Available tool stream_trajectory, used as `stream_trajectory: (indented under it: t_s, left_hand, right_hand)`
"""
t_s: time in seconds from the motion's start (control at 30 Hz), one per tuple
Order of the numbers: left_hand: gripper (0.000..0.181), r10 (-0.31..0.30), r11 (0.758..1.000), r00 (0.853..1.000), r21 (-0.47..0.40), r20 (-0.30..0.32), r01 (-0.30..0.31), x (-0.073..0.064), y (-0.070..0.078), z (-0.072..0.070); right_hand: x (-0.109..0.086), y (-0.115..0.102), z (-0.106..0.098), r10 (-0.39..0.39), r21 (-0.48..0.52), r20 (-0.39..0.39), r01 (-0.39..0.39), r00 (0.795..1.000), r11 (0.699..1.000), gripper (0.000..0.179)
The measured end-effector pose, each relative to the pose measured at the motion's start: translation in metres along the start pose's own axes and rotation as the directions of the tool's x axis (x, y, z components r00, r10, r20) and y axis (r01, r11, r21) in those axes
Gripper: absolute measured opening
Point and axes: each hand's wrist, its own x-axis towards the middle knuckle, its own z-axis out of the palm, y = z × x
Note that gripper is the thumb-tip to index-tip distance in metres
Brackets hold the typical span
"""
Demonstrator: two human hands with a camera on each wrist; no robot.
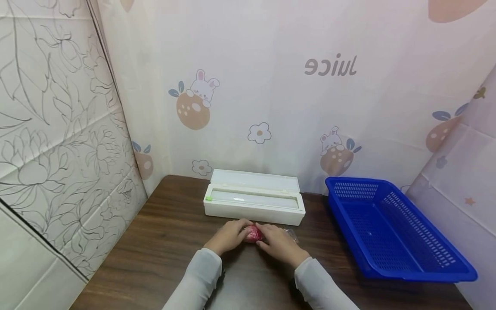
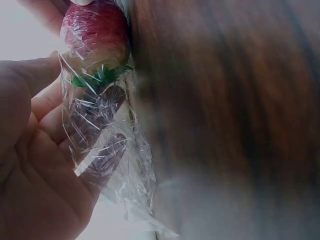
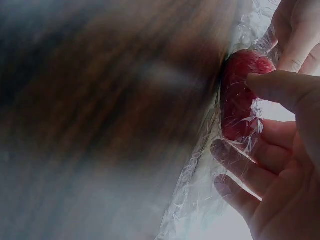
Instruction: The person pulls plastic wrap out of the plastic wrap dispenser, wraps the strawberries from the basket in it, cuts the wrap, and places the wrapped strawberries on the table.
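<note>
A red fruit that looks like a strawberry point(image 1: 253, 234), with a pale band and green end in the left wrist view, lies on the table in clear plastic film point(image 2: 117, 150). My left hand point(image 1: 229, 236) holds it from the left, thumb and fingertips at its side. From the right, my right hand point(image 1: 280, 243) grips it; the right wrist view shows that thumb pressing the wrapped red side point(image 3: 240, 100) with fingers behind. Loose crinkled film trails past both palms. Just behind the hands stands a white film dispenser box point(image 1: 253, 213), lid up, a green slider at its left.
At the right of the brown wooden table point(image 1: 155, 254) stands a blue perforated plastic basket point(image 1: 348, 232). Printed curtains point(image 1: 271, 86) hang behind the table and along both sides.
</note>
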Motion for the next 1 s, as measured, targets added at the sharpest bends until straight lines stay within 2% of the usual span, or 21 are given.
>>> stream_trajectory:
  t_s: [0.27, 0.43, 0.57, 0.73, 0.83, 1.0]
  left_hand:
    - [0.028, -0.047, 0.999, 0.999, -0.019, 0.026, 0.047, -0.002, -0.001, 0.003]
    - [0.028, -0.054, 0.998, 0.998, -0.006, 0.039, 0.055, -0.003, 0.002, 0.002]
    - [0.034, -0.045, 0.995, 0.996, 0.091, 0.071, 0.039, -0.006, 0.010, -0.002]
    - [0.062, -0.062, 0.974, 0.986, 0.227, 0.156, 0.025, -0.011, 0.023, -0.007]
    - [0.072, -0.072, 0.963, 0.986, 0.269, 0.154, 0.028, -0.013, 0.027, -0.006]
    - [0.061, -0.051, 0.945, 0.993, 0.327, 0.105, 0.014, -0.016, 0.030, 0.000]
  right_hand:
    - [-0.002, -0.001, 0.001, 0.011, 0.044, 0.051, -0.013, 0.999, 0.999, 0.056]
    - [-0.004, -0.001, 0.000, -0.018, 0.045, 0.064, 0.015, 0.998, 0.999, 0.058]
    - [-0.005, -0.001, 0.000, -0.034, 0.050, 0.084, 0.029, 0.996, 0.998, 0.058]
    - [-0.005, -0.002, -0.002, -0.013, 0.042, 0.109, 0.008, 0.994, 0.999, 0.056]
    - [-0.005, -0.003, -0.003, -0.005, 0.036, 0.119, 0.000, 0.993, 0.999, 0.056]
    - [-0.004, -0.003, -0.003, -0.005, 0.025, 0.136, 0.002, 0.991, 1.000, 0.058]
